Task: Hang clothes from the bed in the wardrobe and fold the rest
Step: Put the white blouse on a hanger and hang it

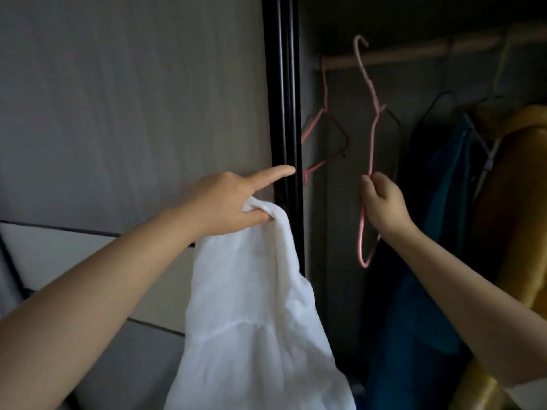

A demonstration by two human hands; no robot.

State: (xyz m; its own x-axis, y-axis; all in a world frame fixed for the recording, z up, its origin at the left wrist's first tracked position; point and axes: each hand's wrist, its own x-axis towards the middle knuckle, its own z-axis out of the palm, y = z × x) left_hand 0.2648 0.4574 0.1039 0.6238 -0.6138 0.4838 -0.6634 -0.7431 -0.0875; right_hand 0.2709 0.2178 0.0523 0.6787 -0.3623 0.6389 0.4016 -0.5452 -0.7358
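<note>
Hanging nearest the camera was the white garment (254, 329), its lower part cut off by the frame's bottom edge, so I couldn't tell what kind of piece it was. The left hand (233, 202) gripped it by a bunched top edge: lower fingers curled round the cloth, index finger stuck straight out w/ its tip at the black door frame (285, 113) of the wardrobe. The rest of the fabric draped down below the left forearm.

The right hand (381, 202) was a bit further in, thumb & fingers pinching the wire of a pink hanger (370, 137) partway down. Its hook was up near the rail (414, 53) but looked clear of it; hard to be sure in that gloom. Its lower bend showed below the hand.

Behind, the wardrobe interior was v. dark. A 2nd pink hanger (321, 113) hung on the rail at the left end, w/ a dark hanger (340, 134) beside it, barely readable. To the right hung a blue garment (444, 179) on a black hanger, then a mustard-yellow garment (515, 187) cut off by the right edge. Their lower parts were hidden behind the right forearm.

Left of the frame stood the grey door panel (133, 99).
</note>
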